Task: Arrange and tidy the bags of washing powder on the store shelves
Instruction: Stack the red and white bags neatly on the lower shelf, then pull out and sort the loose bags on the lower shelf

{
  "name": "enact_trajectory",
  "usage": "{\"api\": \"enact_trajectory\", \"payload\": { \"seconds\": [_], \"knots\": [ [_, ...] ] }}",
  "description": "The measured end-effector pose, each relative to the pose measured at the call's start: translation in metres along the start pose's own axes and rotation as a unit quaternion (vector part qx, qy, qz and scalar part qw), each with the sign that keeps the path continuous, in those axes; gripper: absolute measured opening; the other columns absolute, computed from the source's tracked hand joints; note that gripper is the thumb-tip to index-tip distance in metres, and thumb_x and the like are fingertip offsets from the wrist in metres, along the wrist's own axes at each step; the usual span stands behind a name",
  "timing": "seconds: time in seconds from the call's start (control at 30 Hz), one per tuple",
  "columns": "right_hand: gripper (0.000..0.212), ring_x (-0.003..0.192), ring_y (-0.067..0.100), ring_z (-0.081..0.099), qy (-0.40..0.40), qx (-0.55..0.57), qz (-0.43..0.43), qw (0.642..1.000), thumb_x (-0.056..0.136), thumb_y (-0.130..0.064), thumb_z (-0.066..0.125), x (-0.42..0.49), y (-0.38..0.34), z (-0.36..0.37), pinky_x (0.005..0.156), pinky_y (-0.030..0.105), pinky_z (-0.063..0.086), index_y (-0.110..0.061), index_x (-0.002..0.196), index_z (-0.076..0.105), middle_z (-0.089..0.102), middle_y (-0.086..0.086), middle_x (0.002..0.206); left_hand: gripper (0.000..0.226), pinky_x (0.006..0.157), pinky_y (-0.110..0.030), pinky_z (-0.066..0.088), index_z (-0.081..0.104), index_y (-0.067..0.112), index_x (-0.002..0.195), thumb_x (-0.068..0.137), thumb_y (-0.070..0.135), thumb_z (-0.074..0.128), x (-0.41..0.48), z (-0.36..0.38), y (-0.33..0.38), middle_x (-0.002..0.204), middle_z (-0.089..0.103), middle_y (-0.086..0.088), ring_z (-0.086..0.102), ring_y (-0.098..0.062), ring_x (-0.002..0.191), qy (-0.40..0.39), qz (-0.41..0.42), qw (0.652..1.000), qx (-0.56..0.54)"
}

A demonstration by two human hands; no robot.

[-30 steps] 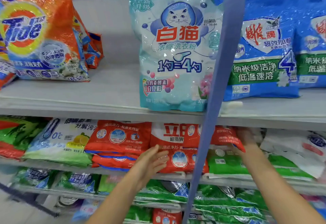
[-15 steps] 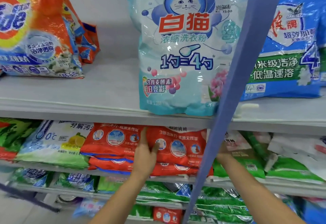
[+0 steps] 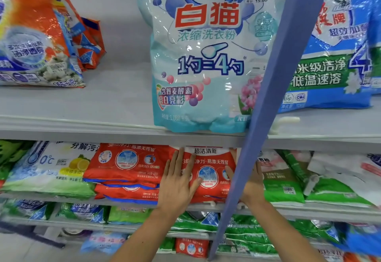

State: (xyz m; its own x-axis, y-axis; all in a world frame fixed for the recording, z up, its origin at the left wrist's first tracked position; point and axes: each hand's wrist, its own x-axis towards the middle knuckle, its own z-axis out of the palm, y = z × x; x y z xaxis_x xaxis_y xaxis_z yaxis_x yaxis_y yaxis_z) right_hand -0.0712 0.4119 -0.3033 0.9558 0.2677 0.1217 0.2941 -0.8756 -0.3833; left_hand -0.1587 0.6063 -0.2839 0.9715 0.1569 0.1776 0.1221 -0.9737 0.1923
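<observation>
Head view: blue shelf post (image 3: 274, 88) runs diagonally up the frame, closest to the camera. Left hand (image 3: 177, 181) is just left of the post, flat with fingers straight and spread, palm pressing on the front of a red washing powder bag (image 3: 210, 171). Right hand (image 3: 252, 187) is partly behind the post; its thumb lies on the red bag's face at the post's left edge and the palm shows just right of the post. Its fingers are hidden, so can't tell if it grips or just rests. The red bag lies on the middle shelf (image 3: 82, 199), touching the post's left side in view, top of a red pile. A second red stack (image 3: 127, 164) sits further left of the post, touching the left hand's side of the bag. A white-green lemon bag (image 3: 51, 171) is far left of the post. A green bag (image 3: 282, 183) lies just right of the post. On the upper shelf (image 3: 82, 125) a pale teal cat bag (image 3: 206, 55) stands upright, its right edge behind the post. An orange bag (image 3: 31, 34) stands well left of the post and a blue bag (image 3: 334, 55) right of it.
</observation>
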Motion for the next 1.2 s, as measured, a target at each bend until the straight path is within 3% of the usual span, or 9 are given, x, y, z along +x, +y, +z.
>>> {"api": "enact_trajectory", "payload": {
  "seconds": [0.1, 0.2, 0.27, 0.47, 0.63, 0.73, 0.9, 1.03, 1.2],
  "knots": [
    [0.064, 0.142, 0.027, 0.024, -0.025, -0.020, 0.022, 0.999, 0.093, -0.055, 0.034, 0.005, 0.002, 0.003, 0.118, 0.044, 0.012, -0.015, 0.143, 0.035, 0.035, 0.013, 0.150, 0.068, 0.112, -0.047, 0.022, 0.027, 0.022, 0.148, 0.094, 0.062, 0.018, 0.002, -0.006, 0.002, 0.155, 0.026, -0.014, 0.028, -0.031, 0.141, 0.008, 0.020, 1.000, 0.006],
    [0.059, 0.145, 0.025, 0.016, -0.014, -0.057, 0.022, 0.998, 0.099, -0.042, 0.035, 0.002, -0.002, -0.004, 0.118, 0.040, 0.008, -0.017, 0.150, 0.018, 0.020, 0.012, 0.156, 0.072, 0.108, -0.051, 0.030, 0.036, 0.016, 0.145, 0.094, 0.061, 0.013, -0.002, -0.013, 0.005, 0.151, 0.033, -0.018, 0.035, -0.035, 0.137, -0.001, 0.024, 1.000, 0.008],
    [0.057, 0.141, 0.031, 0.026, 0.020, -0.024, 0.012, 0.999, 0.097, -0.033, 0.046, -0.013, -0.001, -0.015, 0.116, 0.045, 0.020, -0.012, 0.147, 0.028, 0.029, 0.017, 0.152, 0.073, 0.110, -0.051, 0.029, 0.036, 0.014, 0.145, 0.094, 0.060, 0.012, -0.006, -0.018, 0.008, 0.151, 0.031, -0.018, 0.032, -0.035, 0.139, 0.002, 0.015, 1.000, 0.000],
    [0.036, 0.097, 0.031, 0.060, 0.142, -0.017, 0.007, 0.990, 0.078, -0.002, 0.071, -0.082, 0.073, -0.053, 0.087, 0.044, 0.049, -0.004, 0.113, 0.063, 0.064, 0.013, 0.107, 0.035, 0.094, -0.060, 0.045, 0.065, 0.000, 0.110, 0.078, 0.008, 0.073, -0.029, -0.022, 0.023, 0.119, 0.062, -0.021, 0.061, -0.041, 0.107, 0.130, 0.034, 0.990, -0.043],
    [0.024, 0.077, 0.039, 0.064, 0.226, -0.040, 0.059, 0.972, 0.071, 0.008, 0.073, -0.113, 0.153, -0.102, 0.070, 0.047, 0.050, 0.003, 0.094, 0.067, 0.068, 0.019, 0.083, 0.024, 0.055, -0.027, 0.048, 0.066, 0.016, 0.087, 0.074, -0.002, 0.076, -0.062, -0.041, 0.050, 0.074, 0.069, 0.011, 0.065, -0.015, 0.062, 0.136, 0.005, 0.969, -0.207],
    [0.020, 0.068, 0.038, 0.063, 0.266, -0.067, 0.082, 0.958, 0.071, -0.004, 0.061, -0.115, 0.191, -0.129, 0.063, 0.045, 0.051, 0.003, 0.089, 0.067, 0.067, 0.021, 0.075, 0.035, 0.055, -0.010, 0.046, 0.061, 0.034, 0.081, 0.078, 0.000, 0.072, -0.074, -0.050, 0.075, 0.074, 0.068, 0.020, 0.063, -0.001, 0.065, 0.086, -0.032, 0.932, -0.350],
    [0.044, 0.084, 0.044, 0.060, 0.199, -0.093, 0.113, 0.969, 0.063, 0.010, 0.076, -0.106, 0.235, -0.141, 0.072, 0.050, 0.051, 0.005, 0.104, 0.062, 0.064, 0.028, 0.097, 0.025, 0.067, -0.031, 0.053, 0.067, 0.025, 0.082, 0.085, 0.000, 0.065, -0.071, -0.057, 0.118, 0.074, 0.071, 0.004, 0.066, -0.011, 0.067, -0.003, -0.026, 0.891, -0.454],
    [0.077, 0.128, 0.039, 0.040, 0.072, -0.194, 0.151, 0.967, 0.076, -0.021, 0.075, -0.081, 0.247, -0.143, 0.101, 0.049, 0.038, -0.011, 0.141, 0.036, 0.038, 0.021, 0.142, 0.015, 0.072, -0.032, 0.055, 0.068, 0.016, 0.087, 0.086, 0.002, 0.065, -0.059, -0.056, 0.139, 0.079, 0.072, -0.003, 0.068, -0.015, 0.070, -0.052, -0.004, 0.876, -0.479],
    [0.048, 0.111, 0.037, 0.057, 0.089, -0.239, 0.123, 0.959, 0.074, -0.003, 0.073, -0.060, 0.247, -0.140, 0.088, 0.049, 0.051, -0.011, 0.120, 0.060, 0.053, 0.019, 0.129, 0.013, 0.078, -0.036, 0.055, 0.067, 0.015, 0.090, 0.087, 0.003, 0.064, -0.040, -0.053, 0.148, 0.081, 0.071, -0.007, 0.068, -0.019, 0.077, -0.100, 0.017, 0.869, -0.484]
  ]
}}
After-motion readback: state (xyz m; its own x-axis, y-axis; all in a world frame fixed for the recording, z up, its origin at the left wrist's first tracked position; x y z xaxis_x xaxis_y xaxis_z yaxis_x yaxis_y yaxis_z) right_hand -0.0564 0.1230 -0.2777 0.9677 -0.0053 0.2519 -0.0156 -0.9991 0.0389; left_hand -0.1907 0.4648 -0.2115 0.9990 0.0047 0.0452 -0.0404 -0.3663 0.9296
